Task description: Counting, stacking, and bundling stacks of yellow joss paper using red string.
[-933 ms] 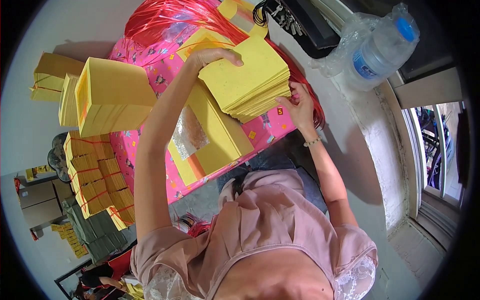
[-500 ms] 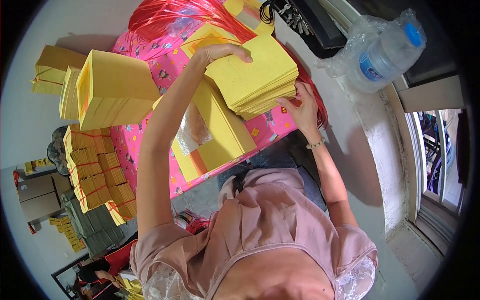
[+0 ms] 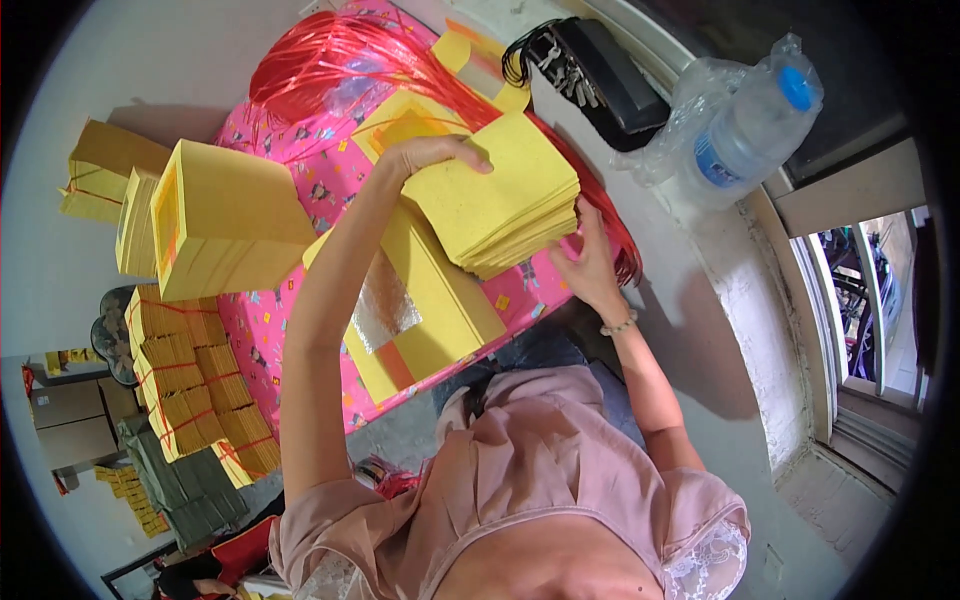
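While the left hand [image 3: 432,156] grips the top edge of a thick stack of yellow paper sheets [image 3: 497,205], the right hand [image 3: 588,268] props it from below, fingers wrapped under, over the pink patterned cloth [image 3: 300,190].

Single view, worn on the head, left of a side-by-side pair. Looks steeply down over the chest onto a pink patterned cloth [image 3: 300,330], close in. Wide fisheye: straight edges bowed, black rim all round. Forearms enter from the lower edge and reach up toward the far side of that cloth. Right of the cloth, a clear water bottle [image 3: 745,125] and a window [image 3: 850,320]; left of it, bundled yellow paper stacks [image 3: 190,380]. No second view to overlap with.
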The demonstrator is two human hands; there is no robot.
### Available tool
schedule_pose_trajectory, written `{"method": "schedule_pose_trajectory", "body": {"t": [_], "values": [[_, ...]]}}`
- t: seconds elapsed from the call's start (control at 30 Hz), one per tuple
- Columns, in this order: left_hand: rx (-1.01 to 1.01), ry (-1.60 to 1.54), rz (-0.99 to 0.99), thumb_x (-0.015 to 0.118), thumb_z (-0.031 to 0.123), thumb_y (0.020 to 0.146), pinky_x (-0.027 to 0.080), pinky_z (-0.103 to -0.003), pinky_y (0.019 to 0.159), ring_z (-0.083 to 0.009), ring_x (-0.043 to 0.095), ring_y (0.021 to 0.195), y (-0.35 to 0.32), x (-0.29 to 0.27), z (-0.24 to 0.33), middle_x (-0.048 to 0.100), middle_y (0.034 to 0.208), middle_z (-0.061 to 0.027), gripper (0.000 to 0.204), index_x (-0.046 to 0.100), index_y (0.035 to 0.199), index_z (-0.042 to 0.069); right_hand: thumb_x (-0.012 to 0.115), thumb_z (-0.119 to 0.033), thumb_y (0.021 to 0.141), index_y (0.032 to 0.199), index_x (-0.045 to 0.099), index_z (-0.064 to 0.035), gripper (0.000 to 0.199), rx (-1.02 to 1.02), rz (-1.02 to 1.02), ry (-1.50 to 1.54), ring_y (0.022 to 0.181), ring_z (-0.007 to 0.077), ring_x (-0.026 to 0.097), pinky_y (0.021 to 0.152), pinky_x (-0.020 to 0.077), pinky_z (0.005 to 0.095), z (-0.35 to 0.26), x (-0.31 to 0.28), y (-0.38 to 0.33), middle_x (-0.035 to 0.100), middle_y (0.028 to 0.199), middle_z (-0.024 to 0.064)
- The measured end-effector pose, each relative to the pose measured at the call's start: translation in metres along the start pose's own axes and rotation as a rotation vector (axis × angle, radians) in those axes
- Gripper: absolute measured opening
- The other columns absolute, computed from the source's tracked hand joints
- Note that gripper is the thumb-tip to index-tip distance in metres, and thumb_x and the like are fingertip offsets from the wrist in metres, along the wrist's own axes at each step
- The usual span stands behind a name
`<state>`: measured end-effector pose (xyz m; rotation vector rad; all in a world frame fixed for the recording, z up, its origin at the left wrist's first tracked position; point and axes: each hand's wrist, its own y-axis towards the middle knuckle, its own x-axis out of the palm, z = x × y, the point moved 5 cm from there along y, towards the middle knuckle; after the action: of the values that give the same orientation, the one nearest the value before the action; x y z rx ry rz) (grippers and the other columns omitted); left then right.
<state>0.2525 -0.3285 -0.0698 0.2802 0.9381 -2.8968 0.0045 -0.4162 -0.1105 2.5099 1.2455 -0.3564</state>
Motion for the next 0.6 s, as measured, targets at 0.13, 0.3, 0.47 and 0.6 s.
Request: {"method": "schedule_pose_trajectory", "body": {"t": [0.13,0.3,0.47,0.6], "values": [[-0.055,-0.098,-0.049,0.077,0.039,0.072,0.041,-0.032,0.100,-0.0208,0.052,0.119,-0.012,0.006,0.011,0.056,0.130,-0.0123,0.080,0.048,0.136,0.000,0.062,-0.007,0.085,0.123,0.055,-0.0012,0.039,-0.069,0.182,-0.209,0.099,0.0339,0.062,0.078,0.0510,0.0418,0.002,-0.038,0.014,0.060,0.110,0.0186],[0.058,0.111,0.072,0.081,0.035,0.071,0.039,-0.037,0.105,-0.0265,0.047,0.128,-0.029,0.006,0.036,0.050,0.136,-0.0168,0.094,0.034,0.146,0.003,0.060,-0.013,0.087,0.106,0.061,-0.0041,0.021,-0.096,0.203,-0.652,0.076,0.0404,0.066,0.066,0.0532,0.0488,0.019,-0.027,0.045,0.068,0.092,0.0175],[0.191,0.453,0.440,0.080,0.038,0.074,0.040,-0.042,0.104,-0.0323,0.049,0.125,-0.052,0.013,0.041,0.051,0.134,-0.0193,0.091,0.033,0.148,0.012,0.061,-0.013,0.087,0.097,0.060,-0.0047,0.014,-0.052,0.171,-0.715,0.073,0.0403,0.066,0.065,0.0530,0.0491,0.030,-0.022,0.053,0.068,0.090,0.0168],[0.477,0.626,0.692,0.080,0.018,0.074,0.044,-0.041,0.099,-0.0326,0.054,0.115,-0.066,0.033,0.053,0.054,0.127,-0.0186,0.077,0.041,0.141,0.012,0.061,-0.015,0.088,0.090,0.057,-0.0057,0.010,-0.105,0.284,-0.686,0.070,0.0380,0.066,0.060,0.0527,0.0472,0.011,-0.030,0.045,0.068,0.084,0.0153]]}}
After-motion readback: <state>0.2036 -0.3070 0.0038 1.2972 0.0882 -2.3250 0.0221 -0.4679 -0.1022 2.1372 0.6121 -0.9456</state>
